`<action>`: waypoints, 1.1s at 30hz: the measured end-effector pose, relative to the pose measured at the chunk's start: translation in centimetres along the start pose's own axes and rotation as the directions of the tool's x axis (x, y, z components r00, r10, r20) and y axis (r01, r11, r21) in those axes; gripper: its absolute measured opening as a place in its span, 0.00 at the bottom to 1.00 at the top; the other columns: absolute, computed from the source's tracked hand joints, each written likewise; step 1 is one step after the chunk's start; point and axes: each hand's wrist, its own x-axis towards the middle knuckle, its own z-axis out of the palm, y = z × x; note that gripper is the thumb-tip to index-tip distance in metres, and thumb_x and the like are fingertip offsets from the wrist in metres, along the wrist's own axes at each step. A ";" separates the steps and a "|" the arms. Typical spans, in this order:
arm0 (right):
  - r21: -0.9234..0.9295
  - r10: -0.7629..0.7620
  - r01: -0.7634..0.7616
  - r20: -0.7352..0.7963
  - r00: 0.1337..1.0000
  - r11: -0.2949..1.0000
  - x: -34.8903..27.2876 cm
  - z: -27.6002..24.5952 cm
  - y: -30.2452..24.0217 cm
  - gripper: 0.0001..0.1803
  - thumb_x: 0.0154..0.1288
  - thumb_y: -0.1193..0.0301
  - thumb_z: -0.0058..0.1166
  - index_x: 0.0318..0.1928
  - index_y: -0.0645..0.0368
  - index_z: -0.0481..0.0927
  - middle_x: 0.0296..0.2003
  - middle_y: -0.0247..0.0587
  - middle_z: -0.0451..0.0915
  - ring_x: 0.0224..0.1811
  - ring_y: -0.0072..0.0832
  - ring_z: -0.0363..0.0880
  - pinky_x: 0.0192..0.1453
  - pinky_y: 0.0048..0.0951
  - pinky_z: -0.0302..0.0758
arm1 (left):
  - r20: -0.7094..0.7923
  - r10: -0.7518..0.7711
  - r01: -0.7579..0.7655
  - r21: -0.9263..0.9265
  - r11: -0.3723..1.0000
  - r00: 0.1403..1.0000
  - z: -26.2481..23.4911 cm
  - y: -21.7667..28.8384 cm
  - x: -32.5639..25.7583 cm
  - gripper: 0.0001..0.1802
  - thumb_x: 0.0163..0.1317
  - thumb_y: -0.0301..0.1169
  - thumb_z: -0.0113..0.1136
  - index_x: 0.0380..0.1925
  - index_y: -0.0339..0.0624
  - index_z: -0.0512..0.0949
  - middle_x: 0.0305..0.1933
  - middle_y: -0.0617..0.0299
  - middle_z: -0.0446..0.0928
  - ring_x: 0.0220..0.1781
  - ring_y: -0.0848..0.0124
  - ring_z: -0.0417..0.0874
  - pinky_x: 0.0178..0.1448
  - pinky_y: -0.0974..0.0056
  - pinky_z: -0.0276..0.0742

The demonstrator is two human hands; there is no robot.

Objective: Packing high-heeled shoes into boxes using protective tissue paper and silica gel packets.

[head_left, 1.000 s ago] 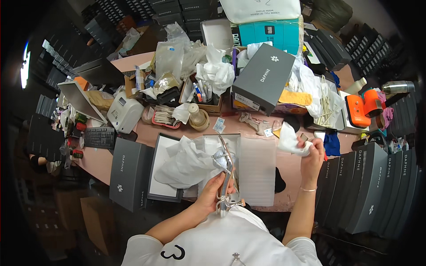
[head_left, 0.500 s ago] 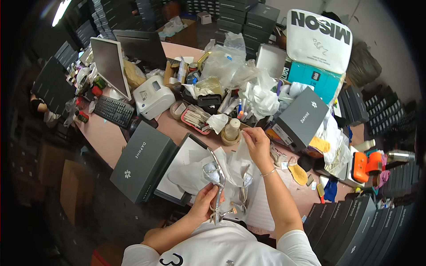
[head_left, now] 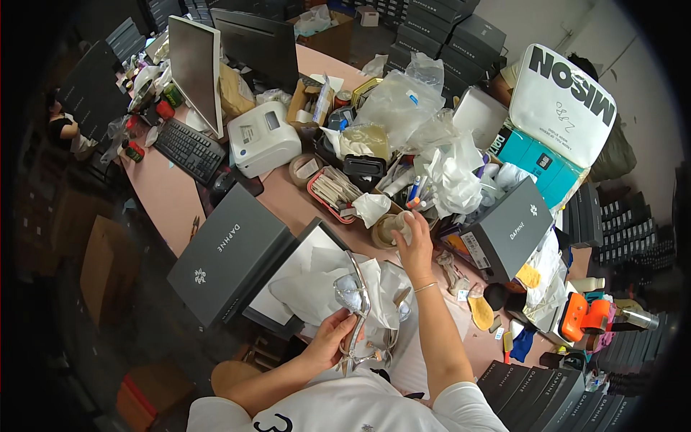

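Observation:
My left hand (head_left: 333,340) is closed around a silver strappy sandal (head_left: 365,299), held upright over my lap. A pale wrapped wad (head_left: 348,292) sits inside its straps. A second silver sandal (head_left: 393,335) lies just right of it, partly hidden. My right hand (head_left: 415,248) is closed on a small white wad that looks like tissue (head_left: 405,232), pressed at the top of a squat pale bottle (head_left: 386,229). My fingers hide most of the bottle's top. White tissue paper (head_left: 309,288) spills from an open shoebox (head_left: 263,320) beside the sandal.
A dark grey box lid (head_left: 230,255) stands at left. Behind are a keyboard (head_left: 188,150), a white label printer (head_left: 264,139), a red tray of packets (head_left: 335,193) and plastic bags (head_left: 403,101). Another grey shoebox (head_left: 504,227) sits at right, near a yellow insole (head_left: 481,312).
My right hand has moved forward from beside the bottle onto its top, with the white wad now showing in the fingers. My left hand still holds the sandal. The view has shifted slightly.

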 end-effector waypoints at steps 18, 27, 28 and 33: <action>0.147 0.103 -0.066 -0.258 0.961 0.987 -0.9 -3.4 -0.9 0.21 0.58 0.77 0.60 0.52 0.64 0.70 0.52 0.53 0.71 0.54 0.48 0.71 0.61 0.38 0.67 | 0.040 -0.033 0.035 -0.054 0.998 0.999 0.3 0.0 -2.2 0.18 0.72 0.50 0.43 0.42 0.47 0.69 0.28 0.66 0.71 0.24 0.80 0.69 0.23 0.76 0.61; 0.118 0.116 -0.124 0.078 0.990 0.985 1.0 -2.8 -0.6 0.11 0.63 0.72 0.56 0.45 0.58 0.82 0.36 0.48 0.73 0.34 0.41 0.75 0.39 0.36 0.73 | 0.074 -0.041 0.039 0.026 0.999 0.996 0.4 0.1 -3.9 0.27 0.74 0.50 0.38 0.65 0.49 0.65 0.25 0.64 0.67 0.22 0.77 0.65 0.31 0.71 0.61; 0.133 0.103 -0.108 0.044 0.994 0.985 1.0 -3.5 -0.5 0.08 0.63 0.72 0.56 0.41 0.61 0.82 0.30 0.46 0.74 0.32 0.39 0.75 0.38 0.35 0.73 | 0.080 -0.043 0.038 0.055 0.998 0.996 0.6 -0.1 -4.0 0.27 0.74 0.50 0.38 0.65 0.49 0.65 0.25 0.64 0.67 0.23 0.77 0.65 0.31 0.71 0.60; 0.349 0.227 -0.455 0.531 0.816 0.819 -5.3 -15.2 -8.8 0.06 0.63 0.73 0.58 0.34 0.65 0.81 0.27 0.41 0.77 0.27 0.25 0.75 0.31 0.28 0.71 | 0.045 -0.084 0.080 0.102 0.992 0.995 0.8 -1.6 -3.9 0.28 0.72 0.51 0.43 0.65 0.49 0.66 0.27 0.64 0.69 0.23 0.76 0.66 0.29 0.72 0.63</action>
